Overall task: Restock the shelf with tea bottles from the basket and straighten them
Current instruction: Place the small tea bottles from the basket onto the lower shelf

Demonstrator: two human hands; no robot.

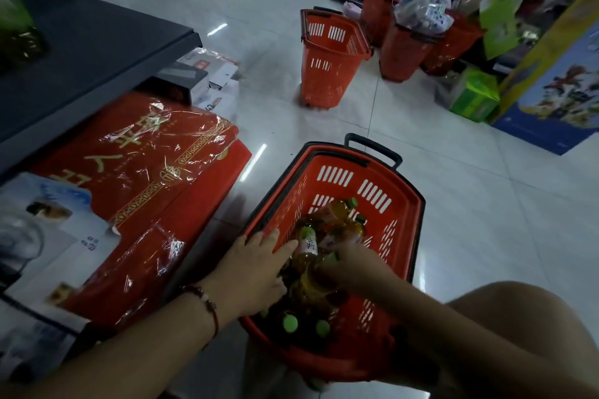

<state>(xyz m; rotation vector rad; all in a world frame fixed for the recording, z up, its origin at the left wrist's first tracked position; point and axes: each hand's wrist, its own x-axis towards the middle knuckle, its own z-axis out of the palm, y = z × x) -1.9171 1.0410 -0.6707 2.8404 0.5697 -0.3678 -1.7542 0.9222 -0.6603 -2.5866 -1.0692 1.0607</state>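
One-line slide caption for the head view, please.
Both hands, left and right, reach into the red basket of green-capped tea bottles beside the shelf.

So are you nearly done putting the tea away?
Not nearly. Nothing on the shelf looks restocked from this view. Both hands are down in the basket: the left hand reaches among the bottles, and the right hand seems to grip one, though it's blurry. Several green-capped bottles are still in there, so shelving and straightening are left.
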